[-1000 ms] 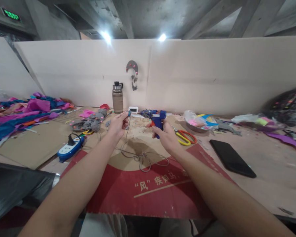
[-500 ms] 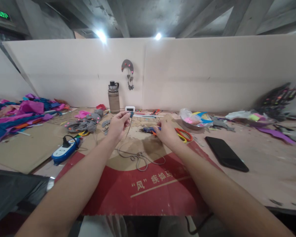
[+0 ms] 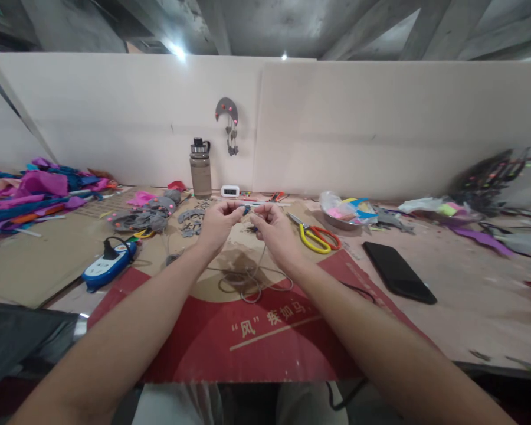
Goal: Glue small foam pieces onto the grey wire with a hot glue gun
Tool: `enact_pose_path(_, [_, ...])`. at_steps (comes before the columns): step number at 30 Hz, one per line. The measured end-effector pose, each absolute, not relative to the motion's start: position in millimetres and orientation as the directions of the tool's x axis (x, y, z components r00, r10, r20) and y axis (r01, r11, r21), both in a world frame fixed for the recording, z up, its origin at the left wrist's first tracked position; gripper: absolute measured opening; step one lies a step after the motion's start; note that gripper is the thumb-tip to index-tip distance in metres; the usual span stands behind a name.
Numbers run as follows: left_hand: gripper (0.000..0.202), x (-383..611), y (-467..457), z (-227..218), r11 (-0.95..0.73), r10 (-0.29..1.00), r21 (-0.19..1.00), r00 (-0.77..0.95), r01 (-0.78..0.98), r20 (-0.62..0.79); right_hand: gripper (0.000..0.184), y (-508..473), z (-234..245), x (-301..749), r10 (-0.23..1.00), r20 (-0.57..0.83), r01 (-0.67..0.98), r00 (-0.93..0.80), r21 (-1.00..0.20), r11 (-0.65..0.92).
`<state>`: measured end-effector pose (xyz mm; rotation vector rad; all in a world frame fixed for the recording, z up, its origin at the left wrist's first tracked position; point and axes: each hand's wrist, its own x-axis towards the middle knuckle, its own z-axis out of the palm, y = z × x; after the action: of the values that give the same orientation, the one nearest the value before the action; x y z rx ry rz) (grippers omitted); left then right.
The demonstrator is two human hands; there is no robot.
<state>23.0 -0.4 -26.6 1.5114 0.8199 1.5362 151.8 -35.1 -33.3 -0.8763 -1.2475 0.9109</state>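
My left hand (image 3: 219,225) is closed in a pinch on a small dark blue piece (image 3: 246,209), too small to name. Close beside it, my right hand (image 3: 272,229) pinches a thin grey cord (image 3: 262,255), which hangs below the fingers. The fingertips of both hands nearly meet above the cardboard (image 3: 221,289). Loose loops of the cord lie on the board under my hands. Scissors (image 3: 316,239) with yellow and red handles lie beside my right hand. Grey felt cutouts (image 3: 190,223) lie behind my left hand.
A blue and white power strip (image 3: 108,265) sits at left, near piled coloured cloth (image 3: 44,183). A water bottle (image 3: 200,171) and small white clock (image 3: 230,191) stand at the back. A black phone (image 3: 398,271) and bowl (image 3: 345,219) are on the right. A grey moon ornament (image 3: 226,111) hangs on the wall.
My right hand has moved up and left to meet my left hand, uncovering the scissors. The cord now hangs from the right hand; before, it hung from the left.
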Motion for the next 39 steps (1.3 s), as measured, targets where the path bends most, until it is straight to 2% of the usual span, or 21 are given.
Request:
enact_pose_path(3, [0.018,25,-2,-27,-0.42,0.901,0.9,0.069,-0.114,0.429,0.013,-35,-31,155,0.877,0.463,0.091,0.127,-0.886,0.455])
enact_pose_path(7, [0.018,27,-5,-27,-0.409,0.902,0.902,0.087,-0.136,0.422,0.013,-39,-25,155,0.843,0.508,0.233,0.177,-0.854,0.465])
enact_pose_path(15, [0.015,28,-4,-28,-0.447,0.88,0.882,0.107,-0.146,0.464,0.014,-40,-24,155,0.841,0.514,0.298,0.166,-0.839,0.454])
enact_pose_path(24, [0.007,27,-12,-19,-0.501,0.856,0.865,0.131,-0.035,0.501,0.016,-41,-24,157,0.816,0.543,0.413,0.199,-0.802,0.432])
enact_pose_path(28, [0.007,26,-14,-15,-0.515,0.844,0.857,0.159,-0.026,0.513,0.02,-41,-24,158,0.83,0.536,0.424,0.157,-0.795,0.434])
enact_pose_path(33, [0.003,21,-14,-11,-0.446,0.856,0.895,0.275,-0.033,0.437,0.018,-37,-26,164,0.809,0.567,0.507,0.155,-0.748,0.428])
enact_pose_path(37, [0.014,16,-13,-8,-0.349,0.862,0.935,0.371,-0.058,0.345,0.018,-38,-27,172,0.799,0.588,0.578,0.127,-0.698,0.422])
enact_pose_path(39, [0.018,15,-13,-7,-0.366,0.853,0.931,0.392,-0.019,0.343,0.017,-39,-27,174,0.791,0.602,0.623,0.107,-0.661,0.419])
